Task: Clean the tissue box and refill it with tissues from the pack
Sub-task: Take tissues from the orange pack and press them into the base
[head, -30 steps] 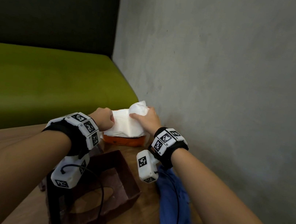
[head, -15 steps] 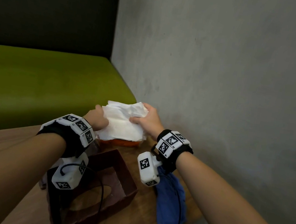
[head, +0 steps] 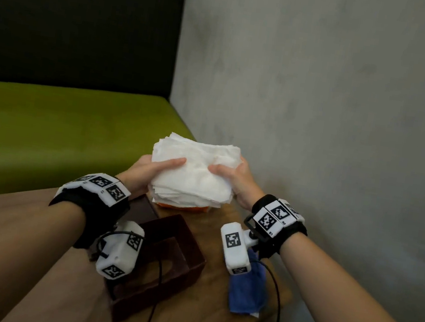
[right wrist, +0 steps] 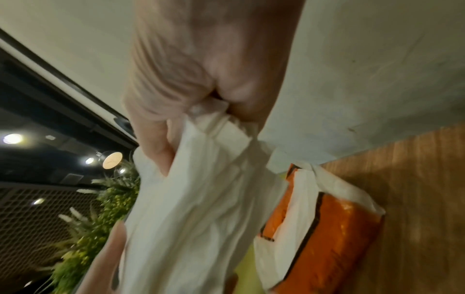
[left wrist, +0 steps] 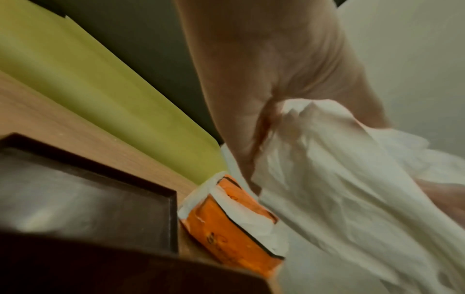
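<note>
Thick stack of white paper tissues [head: 193, 169] now lifted clear of the torn orange plastic pack [head: 182, 207], held level between both hands above the far end of the wooden desk [head: 214, 307]. A second ago only pinched and half drawn out, crumpled, low against the pack; now squared up and raised, edges roughly aligned.

Left hand [head: 149, 169] on the stack's left side, thumb laid across the top sheet, fingers [left wrist: 241, 163] curled beneath, clamped on the tissues. Right hand [head: 233, 179] mirrored on the right side, thumb on top, fingers [right wrist: 151, 153] wrapped under the pile, likewise clamped on the tissues.

Orange pack left lying open directly under the stack, some white still showing inside in the wrist views; whether more sheets or only wrapper, cannot tell. Dark brown square tissue box [head: 162, 266] standing open-side up, nearer, just in front of the pack, apparently empty. Flat dark brown panel [left wrist: 83, 191] beside it, likely the box's other part. Crumpled blue cloth [head: 248, 290] lying on the desk to the right of the box, untouched.

Meaning for the task: wiping seemingly finished, extraction complete, refill about to start. Next need: carry the stack back toward the box, lower it in flat without snagging the corners on the walls.
</note>
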Demonstrator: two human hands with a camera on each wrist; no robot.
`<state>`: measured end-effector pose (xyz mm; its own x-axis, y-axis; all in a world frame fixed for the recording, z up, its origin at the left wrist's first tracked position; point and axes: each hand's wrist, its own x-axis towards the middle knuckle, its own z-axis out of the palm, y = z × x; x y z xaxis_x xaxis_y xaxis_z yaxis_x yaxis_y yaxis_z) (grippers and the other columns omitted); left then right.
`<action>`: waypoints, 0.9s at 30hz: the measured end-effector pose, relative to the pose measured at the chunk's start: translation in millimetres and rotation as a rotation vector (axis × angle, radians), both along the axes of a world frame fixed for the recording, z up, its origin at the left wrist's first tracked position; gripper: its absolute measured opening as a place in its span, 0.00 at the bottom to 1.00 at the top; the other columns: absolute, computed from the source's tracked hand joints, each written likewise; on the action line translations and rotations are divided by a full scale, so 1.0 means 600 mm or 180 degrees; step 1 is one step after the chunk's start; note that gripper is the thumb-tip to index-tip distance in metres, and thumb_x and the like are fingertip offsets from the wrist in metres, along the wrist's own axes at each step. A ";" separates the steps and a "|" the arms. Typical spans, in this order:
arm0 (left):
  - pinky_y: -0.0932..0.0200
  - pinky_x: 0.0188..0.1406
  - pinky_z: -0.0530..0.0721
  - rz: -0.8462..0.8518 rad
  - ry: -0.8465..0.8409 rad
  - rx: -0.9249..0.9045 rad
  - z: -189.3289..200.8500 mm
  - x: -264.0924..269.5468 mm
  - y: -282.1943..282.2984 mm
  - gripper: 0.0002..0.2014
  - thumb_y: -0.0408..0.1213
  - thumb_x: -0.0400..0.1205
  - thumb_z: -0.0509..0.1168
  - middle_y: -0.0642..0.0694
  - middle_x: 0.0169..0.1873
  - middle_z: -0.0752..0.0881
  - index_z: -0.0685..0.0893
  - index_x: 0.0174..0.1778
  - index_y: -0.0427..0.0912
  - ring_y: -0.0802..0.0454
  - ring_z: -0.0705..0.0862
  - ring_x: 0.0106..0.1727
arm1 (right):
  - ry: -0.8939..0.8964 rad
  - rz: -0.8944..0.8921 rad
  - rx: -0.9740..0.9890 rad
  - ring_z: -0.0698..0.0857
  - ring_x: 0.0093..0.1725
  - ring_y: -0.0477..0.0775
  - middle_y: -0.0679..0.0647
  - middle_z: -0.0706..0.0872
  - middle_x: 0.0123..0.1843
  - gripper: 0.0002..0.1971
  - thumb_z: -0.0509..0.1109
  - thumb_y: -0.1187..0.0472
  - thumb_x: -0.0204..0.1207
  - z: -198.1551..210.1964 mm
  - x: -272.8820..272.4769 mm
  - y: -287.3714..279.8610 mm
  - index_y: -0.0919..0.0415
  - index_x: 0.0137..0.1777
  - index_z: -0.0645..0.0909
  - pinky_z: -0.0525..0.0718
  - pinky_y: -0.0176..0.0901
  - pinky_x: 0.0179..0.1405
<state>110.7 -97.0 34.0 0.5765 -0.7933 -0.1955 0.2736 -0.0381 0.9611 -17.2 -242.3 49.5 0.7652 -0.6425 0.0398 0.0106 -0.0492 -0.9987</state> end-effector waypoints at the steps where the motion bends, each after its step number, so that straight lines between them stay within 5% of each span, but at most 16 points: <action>1: 0.54 0.54 0.87 0.0152 -0.0016 -0.0016 0.004 -0.011 0.011 0.25 0.40 0.71 0.75 0.40 0.54 0.89 0.81 0.62 0.34 0.47 0.89 0.52 | 0.0040 -0.0036 0.0022 0.84 0.52 0.56 0.60 0.84 0.54 0.22 0.75 0.71 0.66 0.004 -0.005 0.017 0.62 0.59 0.76 0.85 0.42 0.50; 5: 0.62 0.31 0.88 0.0349 0.0283 -0.0234 0.005 -0.061 0.063 0.09 0.36 0.80 0.65 0.45 0.37 0.92 0.83 0.53 0.37 0.52 0.91 0.35 | 0.0344 -0.0227 0.0446 0.84 0.53 0.59 0.63 0.83 0.59 0.26 0.73 0.62 0.70 -0.004 -0.021 0.068 0.66 0.67 0.71 0.83 0.44 0.47; 8: 0.58 0.37 0.86 0.0491 0.0455 -0.0314 -0.009 -0.080 0.095 0.13 0.38 0.83 0.59 0.41 0.48 0.88 0.79 0.61 0.37 0.49 0.88 0.42 | 0.0497 -0.0248 0.0711 0.85 0.57 0.64 0.67 0.83 0.63 0.26 0.72 0.63 0.71 -0.020 -0.040 0.094 0.68 0.68 0.70 0.84 0.51 0.51; 11: 0.54 0.45 0.85 0.0375 0.0384 -0.0211 -0.021 -0.092 0.118 0.17 0.36 0.82 0.61 0.37 0.57 0.85 0.76 0.66 0.36 0.46 0.87 0.50 | 0.0645 -0.0248 0.0026 0.85 0.51 0.61 0.66 0.86 0.57 0.20 0.71 0.66 0.70 -0.031 -0.057 0.118 0.71 0.61 0.77 0.84 0.43 0.43; 14: 0.47 0.60 0.82 0.0245 -0.0112 -0.0036 -0.030 -0.092 0.132 0.38 0.32 0.67 0.71 0.40 0.68 0.79 0.65 0.75 0.41 0.42 0.81 0.63 | 0.0519 -0.0428 -0.0417 0.85 0.55 0.62 0.63 0.86 0.56 0.27 0.70 0.59 0.57 -0.032 -0.065 0.129 0.65 0.59 0.79 0.83 0.51 0.54; 16: 0.49 0.62 0.79 0.0515 -0.0631 0.0043 -0.027 -0.095 0.140 0.43 0.28 0.70 0.71 0.43 0.66 0.76 0.58 0.78 0.48 0.43 0.78 0.66 | 0.0361 -0.0476 -0.0363 0.84 0.57 0.63 0.63 0.86 0.57 0.26 0.68 0.60 0.54 -0.029 -0.070 0.135 0.61 0.56 0.78 0.82 0.56 0.58; 19: 0.57 0.66 0.71 0.0886 -0.2101 0.0076 -0.016 -0.099 0.148 0.44 0.45 0.66 0.75 0.47 0.66 0.70 0.61 0.77 0.48 0.51 0.71 0.70 | 0.0181 -0.0256 -0.0590 0.85 0.55 0.62 0.63 0.87 0.54 0.19 0.69 0.60 0.56 -0.035 -0.076 0.140 0.54 0.50 0.80 0.83 0.56 0.56; 21: 0.60 0.72 0.64 0.0442 -0.3045 0.0066 -0.002 -0.103 0.145 0.47 0.59 0.60 0.73 0.53 0.69 0.67 0.64 0.75 0.53 0.60 0.65 0.72 | 0.0199 0.0057 -0.1059 0.86 0.52 0.55 0.57 0.89 0.50 0.17 0.73 0.54 0.57 -0.035 -0.077 0.147 0.50 0.48 0.82 0.83 0.51 0.53; 24: 0.65 0.60 0.72 -0.0607 -0.3052 0.0491 0.020 -0.110 0.131 0.28 0.55 0.61 0.78 0.62 0.57 0.80 0.76 0.56 0.66 0.74 0.77 0.57 | 0.0282 0.0474 -0.1341 0.83 0.41 0.36 0.44 0.85 0.39 0.12 0.74 0.56 0.58 -0.024 -0.073 0.157 0.48 0.43 0.80 0.80 0.31 0.42; 27: 0.59 0.53 0.80 -0.0895 -0.2673 0.0782 0.011 -0.100 0.114 0.21 0.55 0.59 0.78 0.54 0.51 0.88 0.80 0.46 0.65 0.57 0.84 0.53 | 0.0239 0.0669 -0.1411 0.82 0.40 0.30 0.42 0.83 0.41 0.15 0.74 0.63 0.58 -0.008 -0.071 0.156 0.50 0.46 0.80 0.76 0.21 0.42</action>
<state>50.7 -28.6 40.4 0.3974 -0.9175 0.0186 -0.5610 -0.2269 0.7961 -59.7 -148.9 44.8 0.8877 -0.4077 0.2140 -0.0053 -0.4738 -0.8806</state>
